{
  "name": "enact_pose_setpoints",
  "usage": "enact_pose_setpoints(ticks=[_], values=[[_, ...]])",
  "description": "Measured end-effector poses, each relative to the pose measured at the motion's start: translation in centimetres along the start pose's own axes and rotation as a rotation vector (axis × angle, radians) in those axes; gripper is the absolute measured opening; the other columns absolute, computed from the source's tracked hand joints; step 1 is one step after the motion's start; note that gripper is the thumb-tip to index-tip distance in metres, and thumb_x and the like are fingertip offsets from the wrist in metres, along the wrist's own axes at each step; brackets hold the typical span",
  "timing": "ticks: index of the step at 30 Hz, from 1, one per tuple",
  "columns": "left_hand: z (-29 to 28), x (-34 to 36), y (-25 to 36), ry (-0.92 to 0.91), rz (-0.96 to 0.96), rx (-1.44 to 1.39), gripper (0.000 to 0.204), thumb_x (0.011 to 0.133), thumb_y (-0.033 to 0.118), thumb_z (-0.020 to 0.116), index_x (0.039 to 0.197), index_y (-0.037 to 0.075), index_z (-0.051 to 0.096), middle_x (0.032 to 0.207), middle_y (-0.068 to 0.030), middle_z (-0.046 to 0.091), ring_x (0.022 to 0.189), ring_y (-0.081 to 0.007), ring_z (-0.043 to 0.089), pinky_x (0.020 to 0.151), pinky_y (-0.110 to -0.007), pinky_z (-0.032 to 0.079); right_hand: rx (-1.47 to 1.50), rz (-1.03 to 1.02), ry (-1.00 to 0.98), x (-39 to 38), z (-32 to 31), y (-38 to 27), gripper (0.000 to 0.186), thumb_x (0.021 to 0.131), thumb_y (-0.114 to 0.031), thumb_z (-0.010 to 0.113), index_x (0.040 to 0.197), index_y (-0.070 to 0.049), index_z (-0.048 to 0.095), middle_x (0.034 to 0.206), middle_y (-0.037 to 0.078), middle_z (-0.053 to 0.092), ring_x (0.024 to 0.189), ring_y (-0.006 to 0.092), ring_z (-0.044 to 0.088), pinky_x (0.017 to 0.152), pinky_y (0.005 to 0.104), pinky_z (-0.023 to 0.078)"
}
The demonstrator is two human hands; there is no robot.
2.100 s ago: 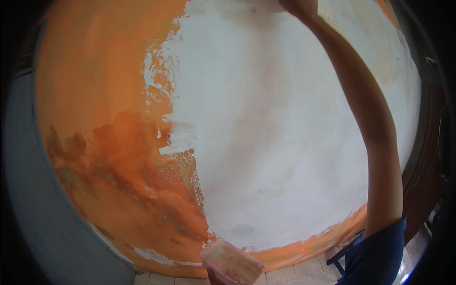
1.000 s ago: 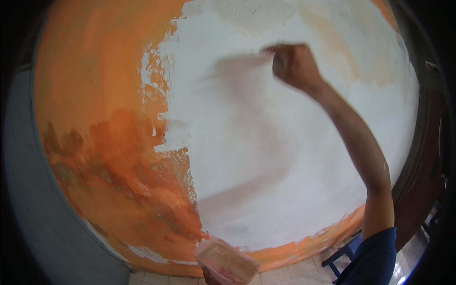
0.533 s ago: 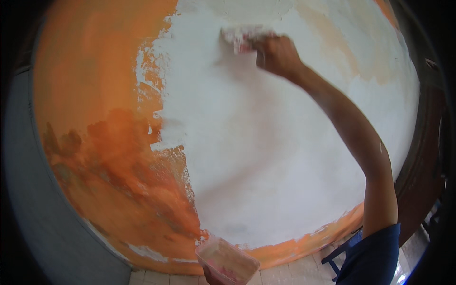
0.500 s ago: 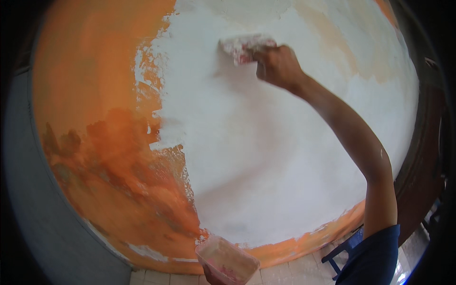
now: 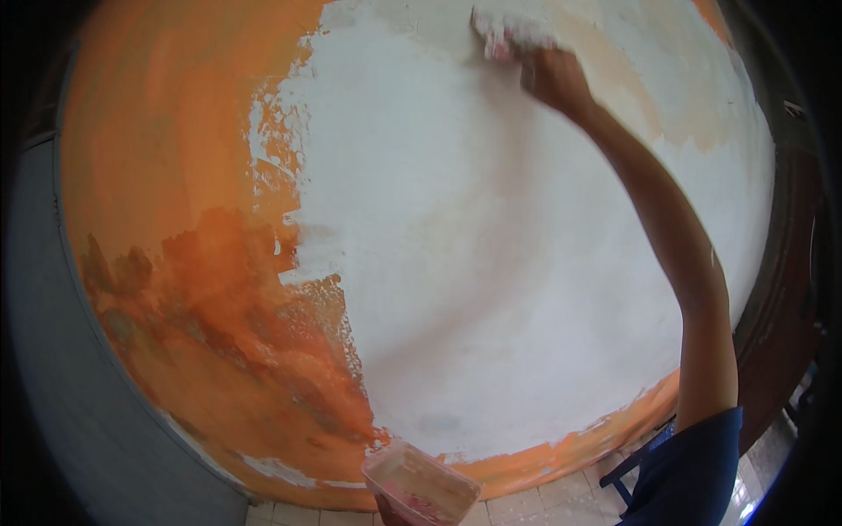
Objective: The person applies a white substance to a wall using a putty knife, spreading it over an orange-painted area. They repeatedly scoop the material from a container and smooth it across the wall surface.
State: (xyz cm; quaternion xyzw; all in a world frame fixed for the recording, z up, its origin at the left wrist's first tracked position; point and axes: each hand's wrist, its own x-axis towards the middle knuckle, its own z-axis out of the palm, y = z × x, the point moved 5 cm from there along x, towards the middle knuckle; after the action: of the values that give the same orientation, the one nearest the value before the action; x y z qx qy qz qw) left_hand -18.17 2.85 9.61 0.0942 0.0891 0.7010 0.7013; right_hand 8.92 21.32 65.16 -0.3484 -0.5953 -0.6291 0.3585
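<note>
Right fingers point(image 5: 542, 72), partly hidden, grip blurred scraper point(image 5: 502, 33).

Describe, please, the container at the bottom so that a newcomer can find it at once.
Find the wall, orange on the left and whitish on the right. Follow the colour border down to the picture's lower edge, where the left grip holds an open, rectangular container. Its pinkish sides set it apart from the pale floor tiles.

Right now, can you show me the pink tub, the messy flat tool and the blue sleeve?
Pink tub point(image 5: 435, 479): head view, on its inner surface.
Messy flat tool point(image 5: 502, 35): head view, on its smeared flat part.
Blue sleeve point(image 5: 686, 472): head view, on the middle of the cloth.
</note>
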Motion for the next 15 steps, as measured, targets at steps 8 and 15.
enact_pose_setpoints(ticks=[8, 15], values=[[0.4, 0.5, -0.5, 0.026, 0.021, 0.034, 0.068, 0.081, 0.062, 0.044, 0.134, 0.021, 0.034, 0.127, -0.0081, 0.045, 0.115, -0.0332, 0.043, 0.094, -0.055, 0.037, 0.233, 0.087, 0.203, -3.0, -8.7, -2.7, 0.029, 0.067, 0.0, 0.053, 0.092, -0.004, 0.067, 0.081, 0.012, 0.065, 0.065, 0.0308, 0.062, 0.06, 0.0361, 0.052], [0.1, 1.4, -1.7, 0.018, 0.025, 0.061, 0.067, 0.082, 0.062, 0.044, 0.134, 0.021, 0.034, 0.125, -0.008, 0.046, 0.114, -0.0322, 0.044, 0.093, -0.054, 0.038, 0.263, 0.318, 0.354, 10.6, -6.3, 4.7, 0.03, 0.067, -0.005, 0.052, 0.091, -0.003, 0.068, 0.075, 0.023, 0.061, 0.06, 0.0341, 0.062, 0.059, 0.0402, 0.051]])
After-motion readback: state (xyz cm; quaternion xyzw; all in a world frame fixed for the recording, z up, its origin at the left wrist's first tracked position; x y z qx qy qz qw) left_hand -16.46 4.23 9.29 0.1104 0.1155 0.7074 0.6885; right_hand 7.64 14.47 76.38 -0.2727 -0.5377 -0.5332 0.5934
